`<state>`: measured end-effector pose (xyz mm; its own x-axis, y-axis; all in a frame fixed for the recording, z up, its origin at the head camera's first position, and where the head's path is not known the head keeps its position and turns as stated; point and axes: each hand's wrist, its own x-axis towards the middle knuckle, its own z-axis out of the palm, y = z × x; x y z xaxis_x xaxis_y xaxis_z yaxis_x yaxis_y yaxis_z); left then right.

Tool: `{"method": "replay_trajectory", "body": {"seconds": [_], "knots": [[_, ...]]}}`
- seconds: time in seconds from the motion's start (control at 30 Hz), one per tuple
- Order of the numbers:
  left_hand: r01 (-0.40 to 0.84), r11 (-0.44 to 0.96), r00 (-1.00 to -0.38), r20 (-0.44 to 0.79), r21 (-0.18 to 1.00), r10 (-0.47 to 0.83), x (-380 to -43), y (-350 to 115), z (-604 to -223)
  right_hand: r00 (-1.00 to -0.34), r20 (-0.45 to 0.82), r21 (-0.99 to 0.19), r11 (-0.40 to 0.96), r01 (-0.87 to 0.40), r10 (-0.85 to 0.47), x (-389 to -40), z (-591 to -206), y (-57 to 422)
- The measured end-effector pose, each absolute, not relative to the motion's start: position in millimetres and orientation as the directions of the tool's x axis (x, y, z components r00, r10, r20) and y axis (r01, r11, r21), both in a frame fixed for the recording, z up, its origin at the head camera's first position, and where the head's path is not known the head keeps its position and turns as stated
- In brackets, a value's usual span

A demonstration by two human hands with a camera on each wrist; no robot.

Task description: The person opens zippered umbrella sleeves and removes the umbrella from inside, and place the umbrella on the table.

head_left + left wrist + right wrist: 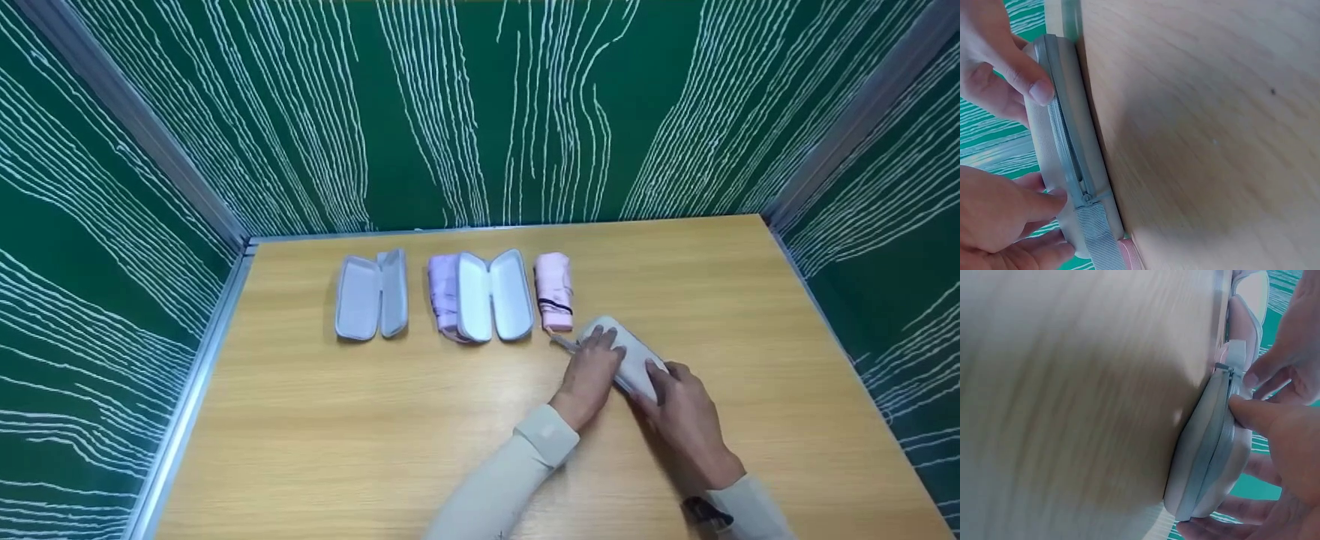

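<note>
A light grey-beige zip case (636, 361) with rounded ends lies slantwise on the table, in front of the pink folded umbrella. My left hand (592, 371) holds its far end, fingers spread over the top, near the fabric strap (1095, 233) and zip slider. Around the near end grips my right hand (686, 412), its thumb laid on the top. Along the side runs the zip (1061, 118); in the left wrist view a narrow gap shows between its rows near the slider. What the case holds is hidden.
Behind the hands stand an open grey case (358, 300), a purple folded umbrella (444, 289), a second open case (474, 296) with pale lining partly covering it, and a pink folded umbrella (553, 289). Green panels with white lines (435, 112) enclose the wooden table (360, 435).
</note>
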<state>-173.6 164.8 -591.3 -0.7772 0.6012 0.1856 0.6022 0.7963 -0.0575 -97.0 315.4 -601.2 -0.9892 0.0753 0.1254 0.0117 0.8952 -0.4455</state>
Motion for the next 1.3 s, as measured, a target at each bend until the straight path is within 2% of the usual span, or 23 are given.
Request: {"method": "replay_trajectory", "body": {"seconds": [0.3,0.57,0.73,0.9,1.3], "knots": [[0.647,0.762,-0.752,0.154,-0.011,0.641,-180.8,163.5,-588.3,-0.99,0.099,-0.414,0.909,0.055,0.105,-94.5,-599.9,307.6],[0.664,0.748,-0.744,0.111,0.007,0.659,-182.8,164.9,-585.1,-0.978,0.18,-0.376,0.926,0.032,0.107,-91.1,-602.8,301.2],[0.662,0.749,-0.745,0.132,0.024,0.654,-182.8,166.0,-584.7,-0.965,0.245,-0.321,0.947,0.009,0.092,-89.8,-605.1,295.9],[0.672,0.739,-0.738,0.122,0.045,0.664,-186.5,167.3,-586.0,-0.972,0.207,-0.294,0.954,0.051,0.116,-89.4,-602.8,290.7],[0.708,0.702,-0.706,0.051,0.071,0.707,-192.8,165.7,-584.6,-0.969,0.211,-0.273,0.959,0.072,0.132,-88.5,-603.0,280.8]]}}
